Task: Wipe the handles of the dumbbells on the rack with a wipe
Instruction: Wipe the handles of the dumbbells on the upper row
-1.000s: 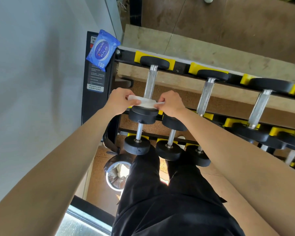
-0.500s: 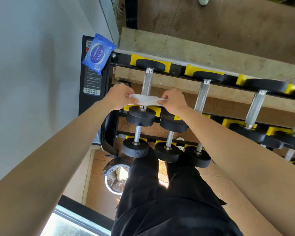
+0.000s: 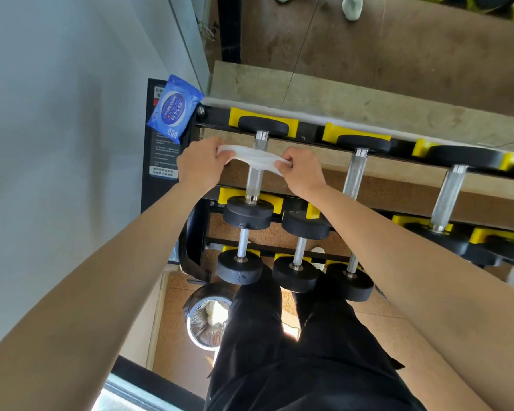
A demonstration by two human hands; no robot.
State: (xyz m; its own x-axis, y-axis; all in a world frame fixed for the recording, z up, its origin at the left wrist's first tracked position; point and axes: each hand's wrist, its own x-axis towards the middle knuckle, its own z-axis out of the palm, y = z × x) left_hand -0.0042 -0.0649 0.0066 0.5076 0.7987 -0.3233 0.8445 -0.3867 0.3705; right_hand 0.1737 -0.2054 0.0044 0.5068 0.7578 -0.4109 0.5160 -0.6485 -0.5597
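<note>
A white wipe (image 3: 254, 158) is stretched across the silver handle (image 3: 255, 180) of the leftmost top-row dumbbell, near its far end. My left hand (image 3: 201, 164) pinches the wipe's left end and my right hand (image 3: 301, 170) pinches its right end. The black and yellow rack (image 3: 312, 134) holds more dumbbells to the right, with silver handles (image 3: 355, 173) between black round weights. A lower row of smaller dumbbells (image 3: 240, 266) sits closer to me.
A blue pack of wipes (image 3: 174, 109) lies on the rack's top left corner, by the grey wall. A bin lined with plastic (image 3: 208, 318) stands on the floor below the rack's left end. My black trousers fill the bottom of the view.
Both hands have slid the stretched wipe along the handle, from just above the near weight toward the far end.
</note>
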